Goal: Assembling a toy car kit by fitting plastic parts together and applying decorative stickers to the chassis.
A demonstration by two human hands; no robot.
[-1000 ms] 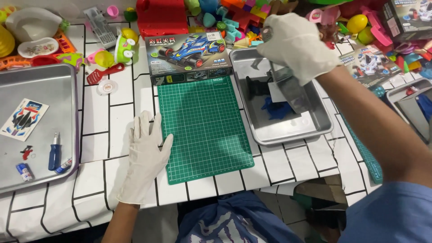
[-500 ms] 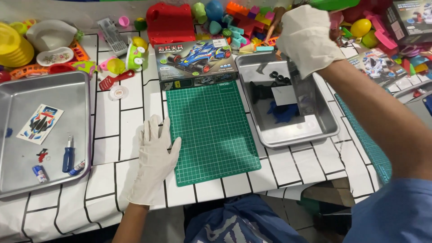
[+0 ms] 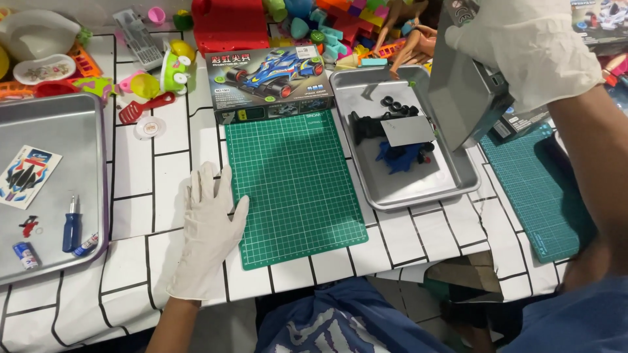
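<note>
Right hand (image 3: 523, 49) fingers clasp the tilted grey cardboard box tray (image 3: 461, 91), light, bendable; left hand (image 3: 208, 229) lies spread flat.

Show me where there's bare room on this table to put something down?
The green cutting mat is bare, bordered by the left hand and the parts tray. White tabletop between the mat and left tray is free too. The back edge is crowded with toys.
</note>
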